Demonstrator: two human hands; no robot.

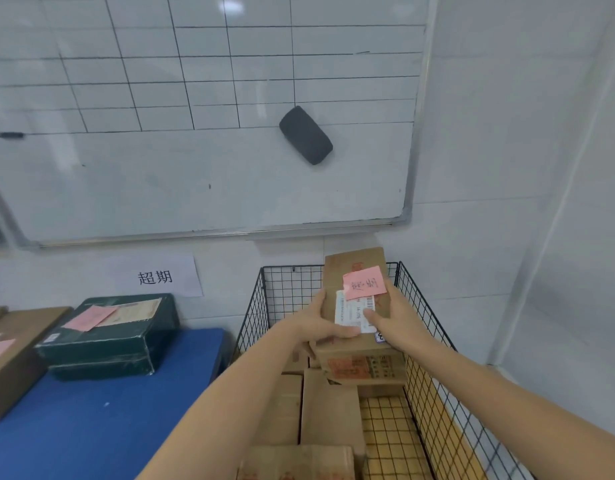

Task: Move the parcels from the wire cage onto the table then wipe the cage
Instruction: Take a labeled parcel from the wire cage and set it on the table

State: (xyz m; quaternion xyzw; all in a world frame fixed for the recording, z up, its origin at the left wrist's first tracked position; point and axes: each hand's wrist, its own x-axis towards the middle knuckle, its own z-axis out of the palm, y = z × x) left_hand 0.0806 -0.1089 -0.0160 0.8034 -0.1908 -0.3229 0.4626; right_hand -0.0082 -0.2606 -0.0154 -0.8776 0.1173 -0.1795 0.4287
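Parcel in brown cardboard [352,266] is lifted above the wire cage [435,407], its upper end higher than the cage's back rim, gripped between 2 hands. The left hand [321,325] wraps the parcel's left edge with its thumb laid across the lower face. The right hand [401,320] clasps the right edge, thumb resting on the white shipping label [349,311]. A pink note [364,283] with handwriting is stuck on the parcel's face, overlapping the top of that label.

More brown parcels [330,410] lie inside the cage below, stacked against its left side and back. On the right, part of the wire floor shows, with a yellowish surface under it.

Left of the cage stands the blue table [91,431]. On it sits a dark green box [108,341] with its own pink note, and a brown box [11,372] just beside it at the left edge of view.

On the wall behind hangs a gridded whiteboard [195,174] with a dark eraser [305,135] stuck to it, and below that a paper sign [155,277] printed with 2 Chinese characters.
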